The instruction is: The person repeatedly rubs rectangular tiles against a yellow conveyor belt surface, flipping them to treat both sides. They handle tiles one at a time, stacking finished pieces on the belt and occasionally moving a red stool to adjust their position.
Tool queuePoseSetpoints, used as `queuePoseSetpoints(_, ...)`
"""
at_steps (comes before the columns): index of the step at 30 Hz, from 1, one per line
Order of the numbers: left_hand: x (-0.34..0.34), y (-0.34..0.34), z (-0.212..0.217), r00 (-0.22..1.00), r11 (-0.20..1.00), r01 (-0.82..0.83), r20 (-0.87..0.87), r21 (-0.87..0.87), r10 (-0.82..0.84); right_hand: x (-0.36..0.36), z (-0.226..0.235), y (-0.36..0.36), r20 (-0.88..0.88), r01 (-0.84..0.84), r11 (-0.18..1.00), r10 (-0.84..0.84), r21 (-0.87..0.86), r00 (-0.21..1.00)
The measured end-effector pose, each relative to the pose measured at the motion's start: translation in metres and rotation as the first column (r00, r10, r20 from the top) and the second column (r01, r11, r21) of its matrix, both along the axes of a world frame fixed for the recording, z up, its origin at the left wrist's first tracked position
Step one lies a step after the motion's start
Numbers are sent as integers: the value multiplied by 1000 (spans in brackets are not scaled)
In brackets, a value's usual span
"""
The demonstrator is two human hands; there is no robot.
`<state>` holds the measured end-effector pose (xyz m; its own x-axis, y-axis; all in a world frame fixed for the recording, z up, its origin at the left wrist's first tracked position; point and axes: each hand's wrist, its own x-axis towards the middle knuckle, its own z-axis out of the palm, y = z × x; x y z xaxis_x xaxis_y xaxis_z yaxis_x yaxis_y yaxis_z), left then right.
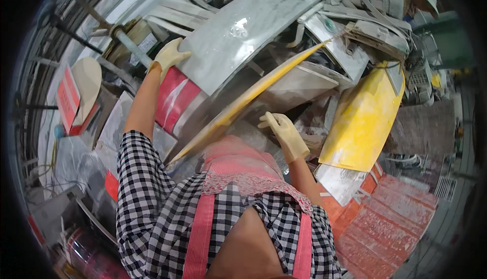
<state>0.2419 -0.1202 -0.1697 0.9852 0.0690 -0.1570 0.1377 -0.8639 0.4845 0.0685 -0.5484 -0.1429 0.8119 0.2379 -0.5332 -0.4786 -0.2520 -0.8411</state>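
Note:
A cream rubber glove covers my left hand (171, 56), which is at the left edge of a shiny grey marbled slab (233, 30). Its fingers close at that edge, partly hidden, and one digit points over the surface. My right hand (280, 131), in a matching glove, hangs low in front of me, its fingers loosely bent and apart, with nothing visible in them. Between the slab and my body runs a long curved strip with a yellow edge (248, 101). A red sheet with white streaks (177, 96) lies below the slab's left end.
To the right a yellow plastic sheet (360, 121) drapes over a stand, above dusty red ribbed panels (383, 223). Piled clutter (378, 35) fills the back right. Metal bars (127, 45) and a red-and-white box (73, 101) stand at left.

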Motion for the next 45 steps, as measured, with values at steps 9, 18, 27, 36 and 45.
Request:
queuePoseSetpoints(9, 28, -16, 76, 910, 933, -90, -410, -348, -64, -38, -8, -54, -11, 389, 921, -389, 40, 921)
queuePoseSetpoints(18, -51, -49, 149, 954, 775, -120, -289, -620, -84, 19, -1, -18, 97, 95, 952, -128, 290, 987)
queuePoseSetpoints(27, -199, -92, 101, 842, 1, -309, -273, -951, 466, 52, 93, 34, 277, -244, 843, 119, 480, 953)
queuePoseSetpoints(36, -242, -134, 79, 915, -357, -175, -285, -918, 286, 33, 145, 41, 397, -504, 792, 364, 344, 843)
queuePoseSetpoints(45, -256, -165, 112, 887, -399, -196, -335, -896, 318, 32, 149, 32, 398, -482, 790, 330, 379, 856)
